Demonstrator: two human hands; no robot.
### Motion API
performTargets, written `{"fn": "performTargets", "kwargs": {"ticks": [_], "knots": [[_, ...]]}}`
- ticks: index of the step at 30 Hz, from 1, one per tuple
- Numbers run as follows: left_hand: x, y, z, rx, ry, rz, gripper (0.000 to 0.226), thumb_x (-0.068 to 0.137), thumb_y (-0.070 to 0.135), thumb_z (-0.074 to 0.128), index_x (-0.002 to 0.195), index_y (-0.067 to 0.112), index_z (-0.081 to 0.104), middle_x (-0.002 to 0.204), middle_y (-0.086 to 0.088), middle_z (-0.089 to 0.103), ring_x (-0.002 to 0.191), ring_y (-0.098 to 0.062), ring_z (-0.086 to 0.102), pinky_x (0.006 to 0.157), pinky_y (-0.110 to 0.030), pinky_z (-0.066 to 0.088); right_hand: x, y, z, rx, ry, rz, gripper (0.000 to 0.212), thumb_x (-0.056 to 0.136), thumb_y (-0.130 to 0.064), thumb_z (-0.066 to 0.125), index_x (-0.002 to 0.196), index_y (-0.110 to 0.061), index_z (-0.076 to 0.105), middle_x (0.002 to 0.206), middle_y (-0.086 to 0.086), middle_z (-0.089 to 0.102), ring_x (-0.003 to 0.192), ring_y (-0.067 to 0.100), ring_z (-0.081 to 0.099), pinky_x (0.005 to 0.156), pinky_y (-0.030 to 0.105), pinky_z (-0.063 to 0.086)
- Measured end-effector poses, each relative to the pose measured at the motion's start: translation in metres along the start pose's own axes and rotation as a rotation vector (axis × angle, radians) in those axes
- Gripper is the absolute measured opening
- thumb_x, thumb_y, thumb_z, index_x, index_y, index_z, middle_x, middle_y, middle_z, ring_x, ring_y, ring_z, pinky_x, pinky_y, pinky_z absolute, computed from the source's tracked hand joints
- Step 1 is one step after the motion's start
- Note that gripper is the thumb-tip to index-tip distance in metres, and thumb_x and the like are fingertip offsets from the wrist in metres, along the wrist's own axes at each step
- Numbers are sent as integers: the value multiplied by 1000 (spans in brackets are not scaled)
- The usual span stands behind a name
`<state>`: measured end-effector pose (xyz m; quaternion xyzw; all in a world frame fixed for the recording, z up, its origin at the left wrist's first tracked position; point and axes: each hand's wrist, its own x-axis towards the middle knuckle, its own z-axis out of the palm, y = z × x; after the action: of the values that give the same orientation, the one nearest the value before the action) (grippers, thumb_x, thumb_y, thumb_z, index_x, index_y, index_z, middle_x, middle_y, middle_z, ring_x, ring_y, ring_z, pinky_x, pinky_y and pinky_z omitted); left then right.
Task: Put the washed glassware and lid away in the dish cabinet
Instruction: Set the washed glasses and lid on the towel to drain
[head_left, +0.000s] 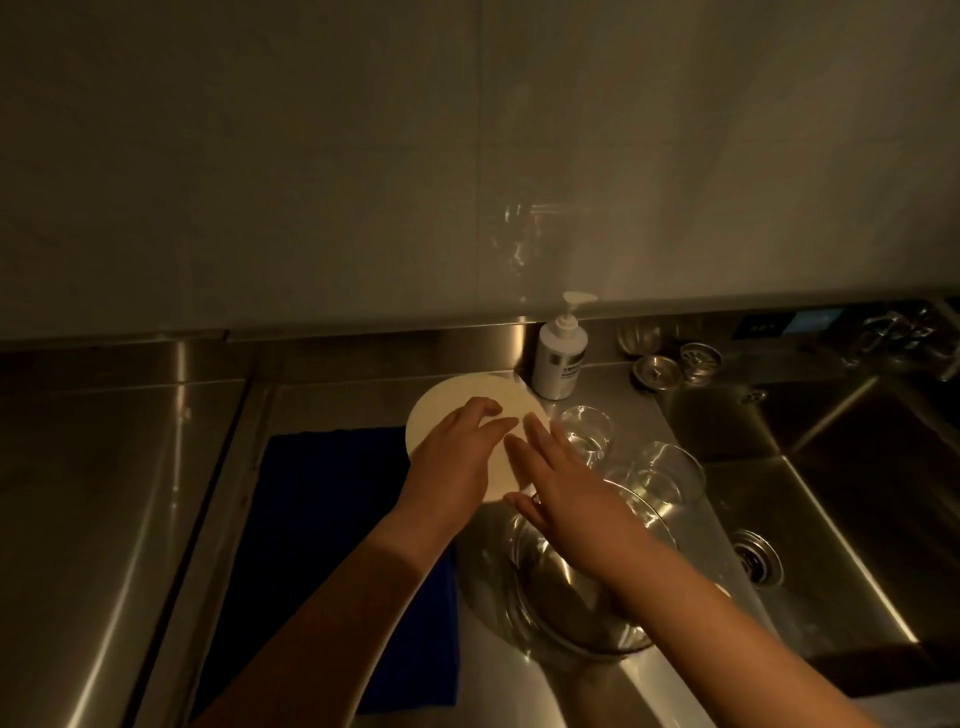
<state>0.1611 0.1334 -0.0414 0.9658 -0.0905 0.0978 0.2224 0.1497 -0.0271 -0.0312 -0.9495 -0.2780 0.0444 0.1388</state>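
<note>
- Both hands were over the round white lid (462, 410), which lay on the steel table (363, 379) at the far edge of the blue cloth (332, 519), just in front of the soap pump bottle (561, 353).
- The left hand (457, 457) rested flat on the lid with fingers spread and loose, gripping nothing; the right hand (566, 493) was likewise open, its fingertips reaching onto the lid's right side.
- The step in hand looked like picking up the lid. A flat disc on wet steel would likely need an edge tipped up or slid over the cloth before fingers could get under it.
- The glassware stood close to the right: a small tumbler (587, 431) just beside the lid, a second glass (670, 473) nearer the sink (857, 467), and a large glass bowl (571, 613) beneath the right forearm.
- A low lift, clear of that bowl, seemed wise.
- No dish cabinet was in view.
</note>
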Motion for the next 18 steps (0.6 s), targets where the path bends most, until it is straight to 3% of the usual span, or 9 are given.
{"fn": "performTargets", "kwargs": {"ticks": [6, 11, 18], "knots": [[25, -26, 25, 46, -38, 23, 56, 84, 0, 57, 134, 23, 47, 143, 4, 36, 128, -21, 39, 101, -33, 37, 30, 11, 20, -1, -46, 67, 65, 96, -42, 41, 149, -22, 8, 158, 5, -7, 141, 21, -14, 117, 43, 14], [47, -48, 48, 35, -115, 12, 56, 85, 8, 60, 136, 21, 43, 146, 2, 31, 130, -23, 34, 101, -33, 36, 54, 20, 24, 27, -38, 73, 68, 97, -45, 37, 149, -19, 1, 157, 5, -7, 140, 16, -14, 107, 28, -3], [71, -68, 80, -20, -229, -55, 53, 86, 10, 59, 136, 20, 43, 145, 0, 33, 128, -23, 36, 102, -36, 39, 81, 31, 23, -25, -140, 119, 70, 97, -38, 43, 149, -15, 3, 158, 11, -5, 144, 25, -6, 115, 34, 8]]}}
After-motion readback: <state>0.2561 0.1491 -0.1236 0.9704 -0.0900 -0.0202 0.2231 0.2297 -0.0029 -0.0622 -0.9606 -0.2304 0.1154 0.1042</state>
